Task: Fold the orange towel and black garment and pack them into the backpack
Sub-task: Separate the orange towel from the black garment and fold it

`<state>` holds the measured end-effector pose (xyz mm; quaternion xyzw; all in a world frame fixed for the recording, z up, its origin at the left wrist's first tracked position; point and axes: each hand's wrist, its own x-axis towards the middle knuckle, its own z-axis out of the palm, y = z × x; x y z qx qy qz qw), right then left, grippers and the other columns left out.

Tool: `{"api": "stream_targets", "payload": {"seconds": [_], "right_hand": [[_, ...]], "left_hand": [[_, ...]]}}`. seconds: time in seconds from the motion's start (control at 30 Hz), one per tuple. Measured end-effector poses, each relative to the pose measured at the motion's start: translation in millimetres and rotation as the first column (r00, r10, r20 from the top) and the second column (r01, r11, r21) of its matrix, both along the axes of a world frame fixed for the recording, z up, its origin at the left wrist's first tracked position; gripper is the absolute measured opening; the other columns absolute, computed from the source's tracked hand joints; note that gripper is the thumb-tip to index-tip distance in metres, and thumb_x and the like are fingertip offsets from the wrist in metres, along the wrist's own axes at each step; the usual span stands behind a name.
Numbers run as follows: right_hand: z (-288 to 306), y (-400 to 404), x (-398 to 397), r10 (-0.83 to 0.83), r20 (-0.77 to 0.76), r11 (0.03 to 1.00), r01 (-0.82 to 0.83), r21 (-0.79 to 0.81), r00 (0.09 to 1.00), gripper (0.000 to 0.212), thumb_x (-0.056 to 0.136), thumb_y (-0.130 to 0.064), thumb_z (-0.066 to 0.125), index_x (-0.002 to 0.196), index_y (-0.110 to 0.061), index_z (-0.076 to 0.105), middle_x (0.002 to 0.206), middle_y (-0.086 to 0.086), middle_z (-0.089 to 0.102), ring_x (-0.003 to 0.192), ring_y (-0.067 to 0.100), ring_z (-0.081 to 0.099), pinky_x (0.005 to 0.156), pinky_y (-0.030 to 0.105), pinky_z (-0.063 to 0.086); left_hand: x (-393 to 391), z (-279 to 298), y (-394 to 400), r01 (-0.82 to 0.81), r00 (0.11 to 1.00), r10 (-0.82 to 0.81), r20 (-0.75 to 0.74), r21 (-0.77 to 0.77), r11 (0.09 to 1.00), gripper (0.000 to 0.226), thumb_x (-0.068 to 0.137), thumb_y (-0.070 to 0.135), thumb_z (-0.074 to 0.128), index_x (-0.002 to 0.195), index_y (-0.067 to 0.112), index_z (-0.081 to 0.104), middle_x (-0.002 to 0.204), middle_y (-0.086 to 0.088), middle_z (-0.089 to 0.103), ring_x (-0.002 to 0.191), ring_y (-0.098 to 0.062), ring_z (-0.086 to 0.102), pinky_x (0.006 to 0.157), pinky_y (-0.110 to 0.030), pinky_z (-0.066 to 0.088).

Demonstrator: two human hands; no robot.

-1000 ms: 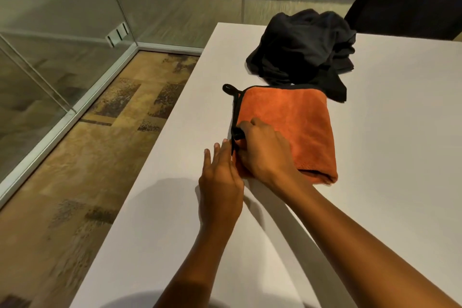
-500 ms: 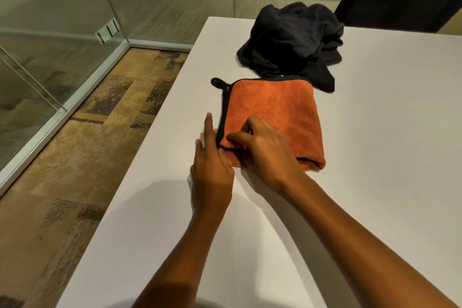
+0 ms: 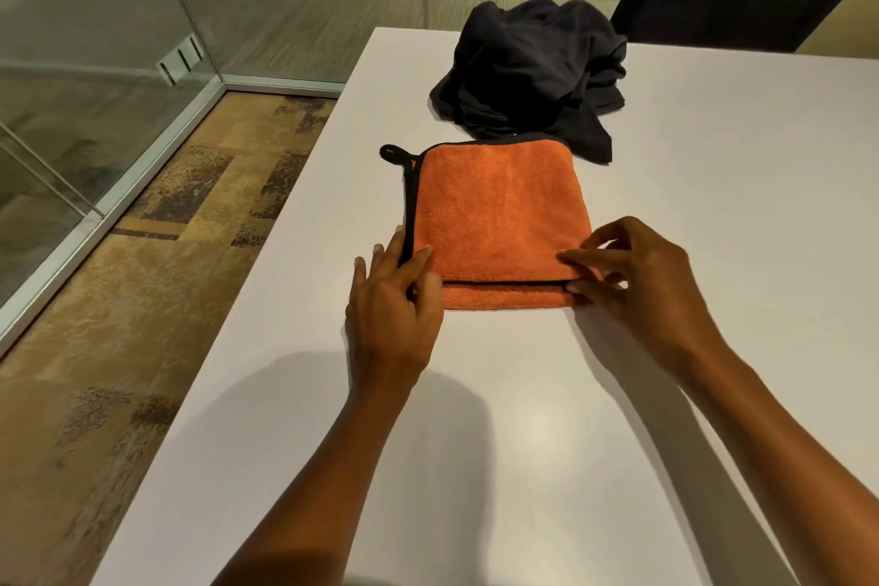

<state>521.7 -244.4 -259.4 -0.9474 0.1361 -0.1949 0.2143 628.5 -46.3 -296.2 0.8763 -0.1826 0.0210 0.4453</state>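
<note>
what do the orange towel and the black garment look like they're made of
Orange towel: looks like microfibre or terry, with a short fuzzy matte nap, a black stitched binding on its edges and a hanging loop at one corner.
Black garment: seems a soft knit such as cotton jersey, matte, slumped in loose limp folds. Its weave is too dark to make out, so this is a guess.

A white surface (image 3: 713,252) fills the centre and right; glass walls (image 3: 95,38) at upper left; patterned brown carpet (image 3: 142,300) lower left.
</note>
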Motion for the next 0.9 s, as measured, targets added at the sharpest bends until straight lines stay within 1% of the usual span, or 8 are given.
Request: {"api": "stream_targets", "payload": {"seconds": [0.13, 0.27, 0.37, 0.47, 0.57, 0.63, 0.7, 0.9], "right_hand": [[0, 2, -11, -0.118, 0.200, 0.963, 0.063, 0.261, 0.973, 0.025, 0.074, 0.000, 0.076, 0.098, -0.004, 0.074, 0.092, 0.010, 0.067, 0.079, 0.012, 0.066, 0.073, 0.008, 0.050], [-15, 6, -26, -0.174, 0.176, 0.900, 0.083, 0.428, 0.969, 0.026, 0.074, -0.001, 0.075, 0.099, -0.006, 0.073, 0.100, 0.008, 0.067, 0.088, -0.010, 0.060, 0.076, 0.002, 0.043], [-10, 4, -31, -0.182, 0.083, 0.896, 0.130, 0.425, 0.980, 0.018, 0.074, -0.028, 0.074, 0.087, -0.016, 0.076, 0.100, -0.001, 0.066, 0.089, -0.009, 0.059, 0.073, 0.003, 0.042], [1, -4, -17, -0.271, 0.089, 0.919, 0.230, 0.321, 0.959, 0.047, 0.079, -0.061, 0.061, 0.082, -0.017, 0.076, 0.107, -0.001, 0.063, 0.098, 0.010, 0.061, 0.078, 0.026, 0.049], [14, 1, 18, -0.226, 0.012, 0.965, 0.222, 0.142, 0.974, 0.068, 0.084, -0.069, 0.033, 0.123, -0.021, 0.062, 0.140, 0.004, 0.047, 0.130, 0.023, 0.042, 0.104, 0.046, 0.038], [13, 12, 44, -0.123, -0.185, 0.992, 0.123, -0.012, 0.975, 0.089, 0.079, -0.076, 0.012, 0.146, -0.021, 0.032, 0.157, 0.007, 0.020, 0.145, 0.028, 0.017, 0.117, 0.049, 0.015], [2, 22, 63, -0.045, -0.331, 0.986, -0.011, -0.167, 0.942, 0.102, 0.070, -0.081, -0.004, 0.152, -0.022, 0.009, 0.161, 0.007, -0.001, 0.147, 0.027, -0.005, 0.118, 0.050, -0.003], [-31, 5, 69, -0.056, -0.389, 0.968, -0.045, -0.246, 0.919, 0.112, 0.055, -0.088, -0.022, 0.150, -0.030, -0.009, 0.159, 0.003, -0.014, 0.145, 0.023, -0.018, 0.116, 0.053, -0.012]], "left_hand": [[1, 3, -1, 0.003, 1.000, -0.004, 0.010, 0.041, 0.999, 0.055, 0.086, 0.061, 0.038, 0.118, 0.026, 0.066, 0.143, 0.003, 0.046, 0.138, -0.023, 0.034, 0.113, -0.031, 0.015], [-2, 1, -2, -0.010, 1.000, 0.009, 0.014, 0.053, 0.999, 0.055, 0.080, 0.069, 0.045, 0.100, 0.024, 0.069, 0.144, 0.002, 0.042, 0.133, -0.026, 0.039, 0.103, -0.048, 0.042], [-4, 2, -1, -0.044, 0.982, 0.024, 0.185, 0.109, 0.993, 0.042, 0.082, 0.057, 0.055, 0.083, 0.016, 0.063, 0.131, -0.007, 0.045, 0.119, -0.027, 0.047, 0.095, -0.047, 0.046], [-2, -2, -3, -0.033, 0.925, -0.049, 0.376, 0.208, 0.978, 0.026, 0.086, 0.037, 0.055, 0.094, 0.012, 0.058, 0.131, -0.013, 0.047, 0.124, -0.031, 0.043, 0.104, -0.053, 0.036], [-3, -5, -8, 0.120, 0.870, -0.277, 0.409, 0.368, 0.922, 0.047, 0.092, 0.026, 0.035, 0.136, 0.011, 0.042, 0.155, -0.009, 0.024, 0.146, -0.025, 0.012, 0.117, -0.050, 0.014], [-3, -6, -9, 0.163, 0.859, -0.344, 0.380, 0.434, 0.886, 0.057, 0.092, 0.027, 0.024, 0.147, 0.013, 0.025, 0.159, -0.003, 0.011, 0.147, -0.020, 0.002, 0.119, -0.047, 0.009], [-1, -8, -8, 0.189, 0.862, -0.375, 0.342, 0.470, 0.862, 0.062, 0.090, 0.029, 0.022, 0.150, 0.013, 0.016, 0.159, -0.002, 0.007, 0.147, -0.019, -0.001, 0.119, -0.046, 0.006], [-1, -12, -11, 0.221, 0.912, -0.355, 0.206, 0.482, 0.848, 0.069, 0.089, 0.048, 0.001, 0.149, 0.018, 0.014, 0.157, 0.003, 0.010, 0.145, -0.010, 0.002, 0.120, -0.034, 0.002]]}}
